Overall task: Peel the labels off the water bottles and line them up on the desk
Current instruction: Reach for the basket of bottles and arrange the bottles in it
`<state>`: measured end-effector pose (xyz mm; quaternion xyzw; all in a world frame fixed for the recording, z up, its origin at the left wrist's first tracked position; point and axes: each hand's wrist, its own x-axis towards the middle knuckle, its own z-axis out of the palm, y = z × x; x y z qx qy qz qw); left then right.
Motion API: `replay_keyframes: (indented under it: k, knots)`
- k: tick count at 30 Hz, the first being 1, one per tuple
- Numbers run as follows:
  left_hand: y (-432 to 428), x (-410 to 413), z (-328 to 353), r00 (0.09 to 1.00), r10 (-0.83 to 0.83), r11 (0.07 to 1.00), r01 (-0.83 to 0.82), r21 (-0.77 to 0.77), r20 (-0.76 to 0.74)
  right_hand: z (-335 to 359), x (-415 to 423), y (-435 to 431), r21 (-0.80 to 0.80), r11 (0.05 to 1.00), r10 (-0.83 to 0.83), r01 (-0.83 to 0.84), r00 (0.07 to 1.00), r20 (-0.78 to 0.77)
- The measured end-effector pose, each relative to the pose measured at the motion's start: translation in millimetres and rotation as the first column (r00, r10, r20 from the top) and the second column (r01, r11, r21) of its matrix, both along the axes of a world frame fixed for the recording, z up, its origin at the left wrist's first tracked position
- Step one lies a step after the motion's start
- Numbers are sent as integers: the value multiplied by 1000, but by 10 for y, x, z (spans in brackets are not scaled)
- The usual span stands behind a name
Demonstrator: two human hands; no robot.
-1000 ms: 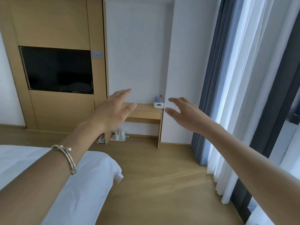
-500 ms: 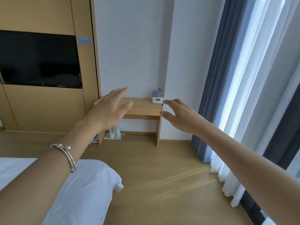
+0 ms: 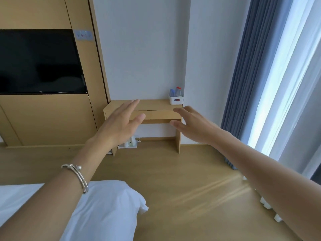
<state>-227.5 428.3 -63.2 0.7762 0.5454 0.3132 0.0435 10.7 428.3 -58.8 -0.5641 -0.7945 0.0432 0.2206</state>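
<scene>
Two water bottles (image 3: 177,92), one with a red cap and one bluish, stand in a small white bin (image 3: 176,101) at the right end of a light wooden desk (image 3: 152,104) against the far wall. Both arms are stretched out in front of me, well short of the desk. My left hand (image 3: 119,124), with a silver bracelet on its wrist, is open with the fingers spread. My right hand (image 3: 192,126) is open too, palm down, and holds nothing. The labels on the bottles are too small to make out.
A white bed corner (image 3: 111,206) lies at the lower left. A black TV (image 3: 38,61) hangs in a wooden wall panel on the left. Blue and white curtains (image 3: 257,84) hang on the right. A white tray with small items (image 3: 128,144) sits under the desk. Wooden floor lies between.
The view has come closer to the desk, which now looks larger and sits more central. Both hands stay raised and open, holding nothing.
</scene>
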Motion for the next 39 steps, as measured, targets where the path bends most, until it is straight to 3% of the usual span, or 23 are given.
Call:
replay_keyframes:
  k: [10, 18, 24, 39]
  knots:
    - [885, 58, -24, 997, 16, 1000, -18, -17, -70, -65, 49, 1045, 6, 1000, 28, -27, 998, -52]
    - [2172, 375, 161, 990, 68, 998, -67, 14, -123, 28, 343, 2406, 37, 997, 72, -70, 996, -51]
    - [3149, 786, 229, 993, 56, 998, -53, 37, -105, 150, 699, 3424, 38, 998, 60, -59, 998, -36]
    - [4942, 1155, 194, 995, 59, 998, -60, -11, -80, -64, 1278, 5039, -31, 999, 28, -30, 998, -58]
